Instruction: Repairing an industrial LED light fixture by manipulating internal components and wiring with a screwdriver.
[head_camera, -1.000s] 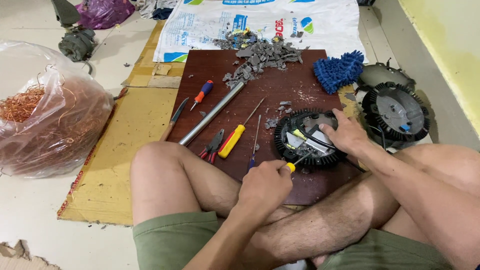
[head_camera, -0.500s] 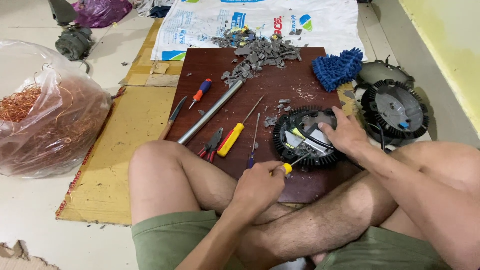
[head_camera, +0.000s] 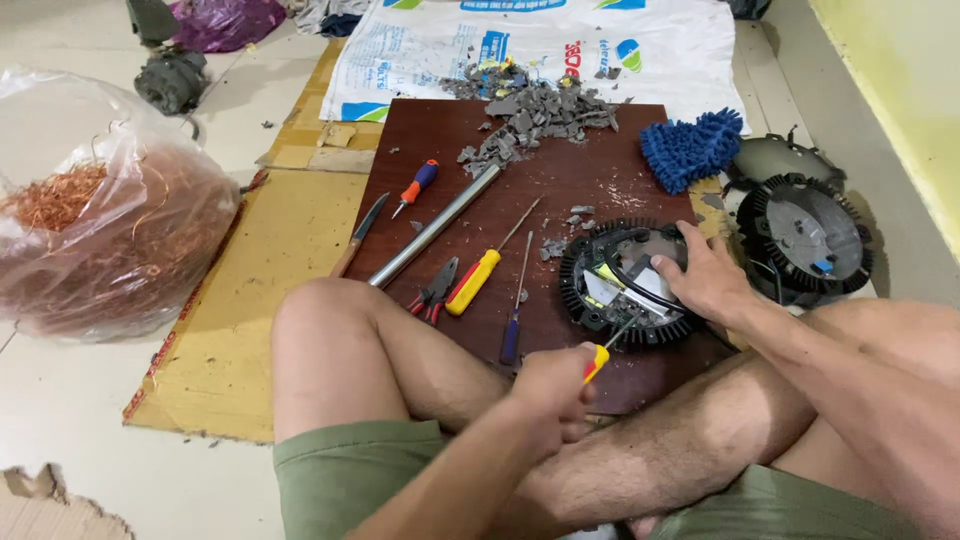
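On the dark board (head_camera: 560, 190), just past the crossed legs, lies a round black part (head_camera: 625, 285) with fins all around its rim. Its top looks open, and wires and small bits show inside. The right hand (head_camera: 705, 280) lies flat on the right side of it, fingers spread, pressing it down. The left hand (head_camera: 550, 385) is shut tight around a screwdriver (head_camera: 610, 345) with a yellow and red handle. The tip pokes into the near edge of the round part.

Some work looks done. A pile of grey bits (head_camera: 540, 105) sits at the far end of the board. A big bag (head_camera: 100, 240) at the far left holds a lot of copper wire. The round part still looks mostly whole, so I think much is left to pull out. Another round part (head_camera: 805, 235) waits on the right.

Left of the first part lie more tools: a yellow screwdriver (head_camera: 480, 275), red pliers (head_camera: 435, 295), a thin blue screwdriver (head_camera: 515, 310) and a long pipe (head_camera: 435, 225). A blue mitt (head_camera: 690, 150) lies at the far right.
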